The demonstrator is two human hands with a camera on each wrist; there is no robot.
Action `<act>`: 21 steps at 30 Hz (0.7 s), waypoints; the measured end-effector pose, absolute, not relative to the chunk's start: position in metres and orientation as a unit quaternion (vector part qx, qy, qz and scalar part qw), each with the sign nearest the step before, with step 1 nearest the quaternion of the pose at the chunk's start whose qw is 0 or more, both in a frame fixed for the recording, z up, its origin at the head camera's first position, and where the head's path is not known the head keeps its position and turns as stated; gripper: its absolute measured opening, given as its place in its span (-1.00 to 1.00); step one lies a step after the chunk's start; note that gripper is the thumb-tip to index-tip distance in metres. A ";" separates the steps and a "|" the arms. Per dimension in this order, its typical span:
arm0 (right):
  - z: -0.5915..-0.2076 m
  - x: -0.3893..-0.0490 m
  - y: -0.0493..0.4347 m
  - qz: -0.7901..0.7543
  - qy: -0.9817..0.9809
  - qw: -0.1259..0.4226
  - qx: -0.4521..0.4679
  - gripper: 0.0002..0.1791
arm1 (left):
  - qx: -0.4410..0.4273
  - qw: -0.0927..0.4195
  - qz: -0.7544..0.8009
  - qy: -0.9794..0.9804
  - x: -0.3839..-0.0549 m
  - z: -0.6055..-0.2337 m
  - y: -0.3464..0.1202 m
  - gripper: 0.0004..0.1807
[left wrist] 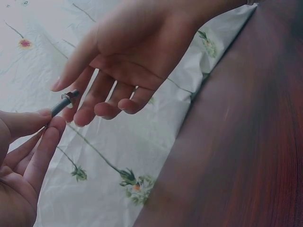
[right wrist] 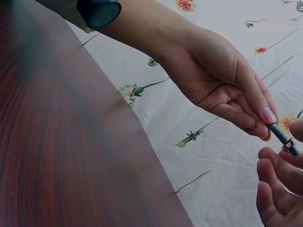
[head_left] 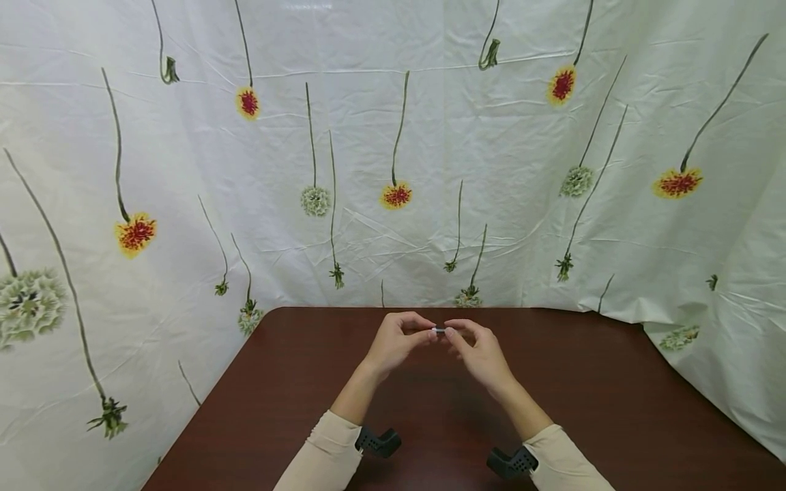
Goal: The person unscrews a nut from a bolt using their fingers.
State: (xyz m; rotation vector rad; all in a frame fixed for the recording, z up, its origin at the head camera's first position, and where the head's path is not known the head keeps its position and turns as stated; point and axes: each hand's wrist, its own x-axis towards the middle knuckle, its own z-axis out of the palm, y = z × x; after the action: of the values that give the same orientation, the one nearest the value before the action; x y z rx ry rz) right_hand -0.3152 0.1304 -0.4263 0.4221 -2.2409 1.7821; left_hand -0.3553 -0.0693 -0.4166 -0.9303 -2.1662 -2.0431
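My left hand (head_left: 393, 344) pinches a dark threaded bolt (left wrist: 60, 105) at one end between thumb and fingertips, above the table. A small metal nut (right wrist: 289, 144) sits on the bolt near its free end. Close to that end is my right hand (head_left: 483, 354), its thumb and index finger on either side of the nut. In the left wrist view the right thumb stands apart from the nut; whether the index finger touches it, I cannot tell. The other right fingers are loosely bent. The bolt's pinched end is hidden by the left fingers.
A dark red-brown wooden table (head_left: 430, 416) lies under both hands. Behind it hangs a white cloth (head_left: 368, 150) printed with flowers, meeting the table's far and side edges. Black wrist devices (head_left: 382, 442) are strapped at both sleeves.
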 end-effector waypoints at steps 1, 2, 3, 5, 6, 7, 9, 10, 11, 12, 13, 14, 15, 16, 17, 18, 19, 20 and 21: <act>-0.426 -0.315 0.130 0.610 -0.769 0.123 0.145 -0.70 | -0.300 0.011 -0.655 -0.693 -0.355 -0.417 -0.069 -0.82; -0.426 -0.315 0.130 0.610 -0.769 0.122 0.147 -0.70 | -0.302 0.011 -0.655 -0.692 -0.355 -0.417 -0.069 -0.82; -0.426 -0.314 0.130 0.610 -0.769 0.121 0.148 -0.71 | -0.303 0.012 -0.655 -0.692 -0.355 -0.417 -0.070 -0.82; -0.426 -0.313 0.129 0.614 -0.765 0.122 0.154 -0.72 | -0.306 0.015 -0.654 -0.692 -0.355 -0.417 -0.070 -0.83; -0.426 -0.313 0.129 0.615 -0.763 0.125 0.156 -0.72 | -0.308 0.016 -0.653 -0.692 -0.355 -0.417 -0.070 -0.83; -0.426 -0.313 0.130 0.614 -0.762 0.129 0.158 -0.73 | -0.310 0.017 -0.652 -0.692 -0.355 -0.417 -0.070 -0.83; -0.426 -0.313 0.131 0.612 -0.762 0.136 0.163 -0.76 | -0.310 0.015 -0.650 -0.694 -0.355 -0.416 -0.070 -0.84; -0.426 -0.314 0.131 0.610 -0.761 0.141 0.168 -0.78 | -0.310 0.014 -0.649 -0.695 -0.355 -0.416 -0.070 -0.84; -0.426 -0.314 0.132 0.608 -0.761 0.145 0.172 -0.79 | -0.309 0.013 -0.649 -0.695 -0.355 -0.416 -0.070 -0.84; -0.426 -0.314 0.132 0.604 -0.763 0.148 0.177 -0.78 | -0.307 0.012 -0.648 -0.697 -0.355 -0.415 -0.070 -0.84; -0.425 -0.313 0.133 0.602 -0.763 0.148 0.182 -0.75 | -0.304 0.011 -0.649 -0.697 -0.354 -0.415 -0.070 -0.84; -0.425 -0.313 0.133 0.601 -0.764 0.146 0.184 -0.71 | -0.302 0.010 -0.650 -0.697 -0.354 -0.415 -0.070 -0.84; -0.425 -0.313 0.133 0.602 -0.763 0.145 0.186 -0.68 | -0.302 0.011 -0.651 -0.696 -0.354 -0.415 -0.070 -0.83; -0.425 -0.313 0.132 0.602 -0.764 0.144 0.184 -0.66 | -0.302 0.012 -0.651 -0.696 -0.354 -0.415 -0.070 -0.83; -0.425 -0.313 0.132 0.604 -0.765 0.140 0.177 -0.64 | -0.303 0.013 -0.651 -0.696 -0.353 -0.415 -0.070 -0.82; -0.425 -0.313 0.132 0.605 -0.766 0.139 0.169 -0.64 | -0.303 0.013 -0.651 -0.695 -0.353 -0.415 -0.070 -0.82; -0.425 -0.313 0.132 0.607 -0.766 0.138 0.160 -0.65 | -0.304 0.014 -0.652 -0.695 -0.353 -0.415 -0.070 -0.81; -0.425 -0.313 0.131 0.608 -0.768 0.139 0.150 -0.66 | -0.305 0.015 -0.651 -0.694 -0.353 -0.415 -0.070 -0.81; -0.425 -0.313 0.131 0.610 -0.767 0.140 0.143 -0.68 | -0.305 0.016 -0.651 -0.695 -0.354 -0.415 -0.070 -0.80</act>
State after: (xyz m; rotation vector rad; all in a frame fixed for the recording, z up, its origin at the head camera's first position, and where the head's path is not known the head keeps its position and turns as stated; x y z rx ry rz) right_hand -0.3130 0.1311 -0.4254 0.4134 -2.2155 1.7621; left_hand -0.3536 -0.0700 -0.4154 -0.9501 -2.1608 -2.0250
